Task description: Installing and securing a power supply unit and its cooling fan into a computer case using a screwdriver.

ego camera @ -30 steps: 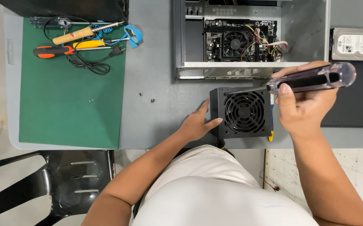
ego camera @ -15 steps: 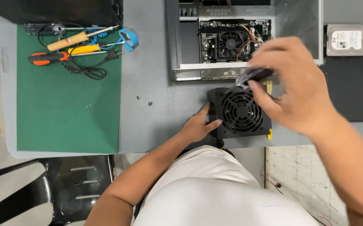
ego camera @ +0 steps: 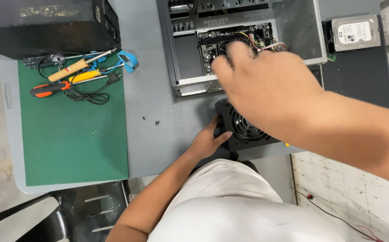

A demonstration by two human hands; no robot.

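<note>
The power supply [ego camera: 246, 127], a black box with a round fan grille facing up, sits at the near edge of the grey tabletop [ego camera: 158, 89], just in front of the open computer case [ego camera: 243, 45]. Your left hand [ego camera: 205, 141] rests against its left side, fingers spread on the casing. Your right hand [ego camera: 266, 89] hovers over it and the case; whether those fingers hold anything cannot be told. A hard drive [ego camera: 356, 31] lies far right. Screwdrivers [ego camera: 69, 76] lie on the green mat [ego camera: 73, 134].

Bright, even overhead light with soft shadows; the near right hand [ego camera: 270, 89] is motion-blurred and oversized.
</note>
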